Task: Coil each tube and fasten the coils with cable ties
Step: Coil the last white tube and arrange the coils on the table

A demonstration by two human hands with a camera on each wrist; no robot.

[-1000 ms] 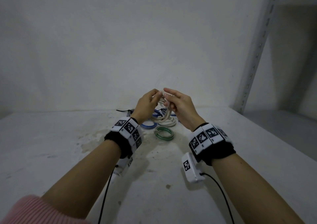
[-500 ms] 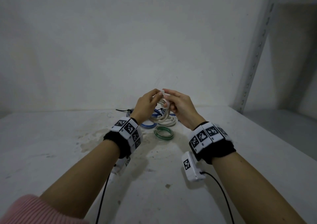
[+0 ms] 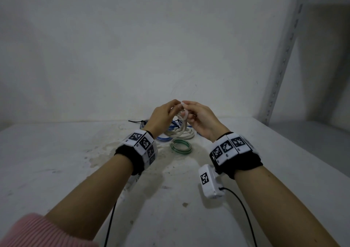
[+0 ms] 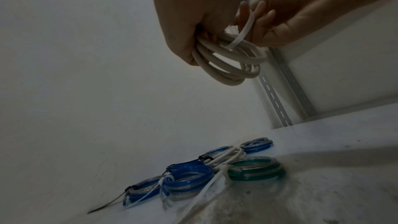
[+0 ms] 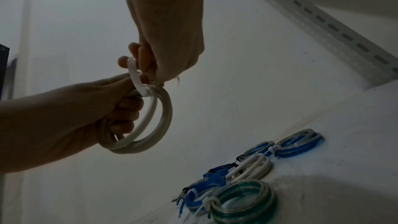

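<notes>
A beige tube coil [image 3: 179, 127] [image 4: 230, 64] [image 5: 150, 125] hangs in the air above the table. My left hand [image 3: 166, 114] [image 4: 193, 23] [image 5: 86, 108] grips its upper side with curled fingers. A white cable tie [image 3: 184, 112] [image 4: 243, 30] [image 5: 135, 77] loops around the coil's strands. My right hand [image 3: 198, 118] [image 4: 301, 14] [image 5: 168, 48] pinches the tie at its upper end, right beside the left fingers.
On the white table [image 3: 75, 171] below lie tied coils: a green one [image 3: 180, 146] [image 5: 245, 200], several blue ones [image 4: 187, 178] [image 5: 299, 144] and a white one [image 3: 189, 133]. A perforated metal shelf post [image 3: 280, 57] stands at the right. A wall is close behind.
The hands stay raised together. The white cable tie now shows as a loop around the coil between the fingertips; the coil has shifted slightly in the left hand.
</notes>
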